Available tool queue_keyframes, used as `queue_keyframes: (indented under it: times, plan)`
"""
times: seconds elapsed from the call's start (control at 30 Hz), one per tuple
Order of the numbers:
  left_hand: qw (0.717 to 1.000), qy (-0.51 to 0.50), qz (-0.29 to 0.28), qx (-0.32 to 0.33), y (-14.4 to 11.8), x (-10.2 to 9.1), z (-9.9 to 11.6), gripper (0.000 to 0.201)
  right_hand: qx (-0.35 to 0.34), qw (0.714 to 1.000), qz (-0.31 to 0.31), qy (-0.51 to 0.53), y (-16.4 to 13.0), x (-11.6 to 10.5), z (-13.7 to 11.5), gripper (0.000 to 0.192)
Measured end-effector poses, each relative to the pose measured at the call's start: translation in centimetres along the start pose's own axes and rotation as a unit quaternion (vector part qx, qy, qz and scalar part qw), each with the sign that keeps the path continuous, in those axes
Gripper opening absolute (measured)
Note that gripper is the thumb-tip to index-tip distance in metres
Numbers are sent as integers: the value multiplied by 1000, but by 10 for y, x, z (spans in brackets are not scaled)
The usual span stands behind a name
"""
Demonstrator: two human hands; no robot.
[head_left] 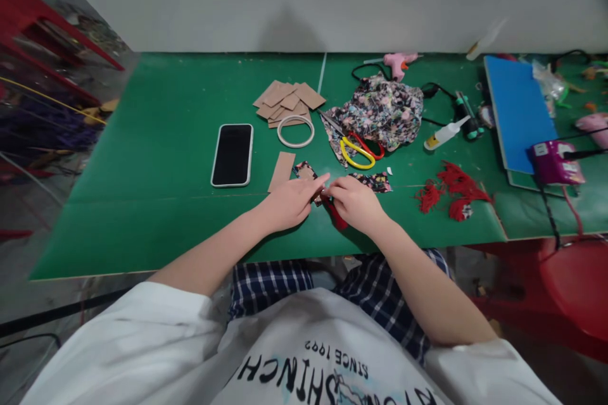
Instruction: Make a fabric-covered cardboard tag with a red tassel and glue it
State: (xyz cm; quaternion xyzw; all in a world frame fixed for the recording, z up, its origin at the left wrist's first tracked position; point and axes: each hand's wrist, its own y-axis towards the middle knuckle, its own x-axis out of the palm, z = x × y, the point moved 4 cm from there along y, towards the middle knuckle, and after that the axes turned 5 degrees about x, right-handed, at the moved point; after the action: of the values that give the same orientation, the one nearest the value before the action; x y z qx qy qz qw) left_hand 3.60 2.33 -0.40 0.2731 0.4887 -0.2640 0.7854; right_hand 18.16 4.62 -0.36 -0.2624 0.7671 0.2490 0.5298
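My left hand (289,201) and my right hand (355,201) meet over the green table (156,202), fingertips almost touching. My right hand grips a small red-handled tool (336,218) whose handle sticks out below the palm. My left hand pinches a small piece of floral fabric over cardboard (304,172) beside it. Another floral scrap (375,181) lies just beyond my right hand. A loose cardboard rectangle (282,171) lies left of my left hand.
A phone (232,154) lies face up at the left. Behind are a stack of cardboard squares (287,100), a white ring (295,131), floral cloth (382,111) with yellow and red scissors (360,150), a pink glue gun (398,63), a glue bottle (444,134), red thread (451,191), a blue board (517,111).
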Motion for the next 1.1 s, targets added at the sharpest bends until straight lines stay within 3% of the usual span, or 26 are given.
queue_keyframes:
  times: [0.27, 0.4, 0.63, 0.73, 0.83, 0.97, 1.1]
  plan:
    - [1000, 15, -6, -11, 3, -3, -3, 69, -30, 999, -31, 18, 13, -2, 2, 30]
    - [999, 4, 7, -42, 4, -4, -4, 66, -55, 997, -29, -37, 16, 0, 0, 29]
    - [1000, 9, 10, -25, 8, -7, -3, 59, -109, 986, -29, -122, 15, 3, -15, 25]
    - [992, 18, 85, -96, 2, -21, -13, 45, -97, 987, -52, -117, 20, 0, -13, 24]
    - [960, 105, 151, -210, -11, -35, -26, 31, -76, 990, -83, -86, 29, -5, -7, 24]
    - [935, 222, 135, -243, -23, -38, -28, 23, -67, 986, -139, -57, 41, -10, -2, 23]
    - [924, 262, 112, -255, -27, -31, -26, 25, -55, 982, -166, -65, 53, -13, -4, 21]
